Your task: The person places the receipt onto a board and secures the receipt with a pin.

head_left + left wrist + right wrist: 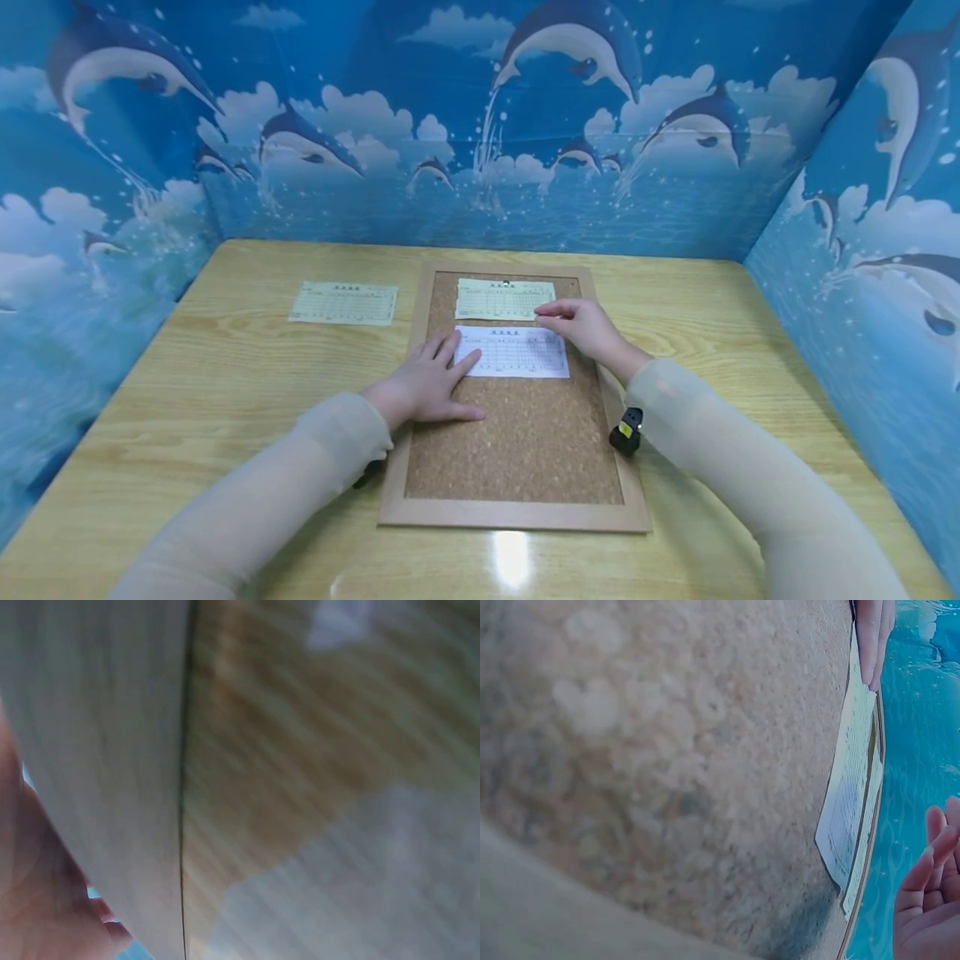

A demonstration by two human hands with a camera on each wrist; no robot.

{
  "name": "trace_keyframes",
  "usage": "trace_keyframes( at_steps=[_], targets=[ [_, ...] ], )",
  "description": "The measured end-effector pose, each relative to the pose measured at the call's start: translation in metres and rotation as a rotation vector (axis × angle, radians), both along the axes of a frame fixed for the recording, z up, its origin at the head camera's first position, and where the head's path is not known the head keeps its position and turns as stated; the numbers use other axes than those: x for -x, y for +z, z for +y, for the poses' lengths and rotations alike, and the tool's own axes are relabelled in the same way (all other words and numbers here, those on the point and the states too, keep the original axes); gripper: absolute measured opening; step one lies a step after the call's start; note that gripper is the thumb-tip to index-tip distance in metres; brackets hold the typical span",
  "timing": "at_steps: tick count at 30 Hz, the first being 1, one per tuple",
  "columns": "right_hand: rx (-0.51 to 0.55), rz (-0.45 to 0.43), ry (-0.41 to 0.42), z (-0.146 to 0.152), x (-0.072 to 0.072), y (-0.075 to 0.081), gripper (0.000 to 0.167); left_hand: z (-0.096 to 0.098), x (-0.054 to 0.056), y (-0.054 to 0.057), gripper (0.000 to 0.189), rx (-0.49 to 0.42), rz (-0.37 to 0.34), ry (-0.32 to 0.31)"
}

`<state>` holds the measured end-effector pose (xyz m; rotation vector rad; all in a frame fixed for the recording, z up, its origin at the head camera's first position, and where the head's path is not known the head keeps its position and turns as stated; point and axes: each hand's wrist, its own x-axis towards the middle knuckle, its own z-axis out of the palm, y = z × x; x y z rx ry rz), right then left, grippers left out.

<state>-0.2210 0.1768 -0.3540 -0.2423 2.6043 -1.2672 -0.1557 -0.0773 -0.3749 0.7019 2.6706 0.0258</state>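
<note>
A framed cork board (517,450) lies on the table with two printed slips on it, one above the other. My left hand (427,387) rests spread over the board's left side, its fingertips on the left end of the white slip (517,354). Above that slip is a pale green slip (498,302), with a small dark pin-like spot (506,283) at its top edge. My right hand (581,325) has thumb and fingertips brought together by the green slip's right end. Whether something small sits between them is hidden. The right wrist view shows these fingers (930,874) bent.
Another pale green slip (345,303) lies on the wooden table (247,400), left of the board. A dark strapped device with a yellow mark (626,429) is on the right wrist. Blue dolphin-print cloth (420,108) stands behind and along both sides.
</note>
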Motion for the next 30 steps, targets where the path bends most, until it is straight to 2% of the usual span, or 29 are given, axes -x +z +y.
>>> trace_keyframes(
  at_steps=[14,30],
  targets=[
    [-0.015,0.059,0.051,-0.009,0.004,0.001,0.028,0.001,0.002,0.001,0.098,0.017,-0.014,0.006],
    [-0.081,0.045,0.109,-0.015,0.011,-0.004,0.024,0.001,0.001,0.0,0.098,0.021,-0.018,0.012]
  ],
)
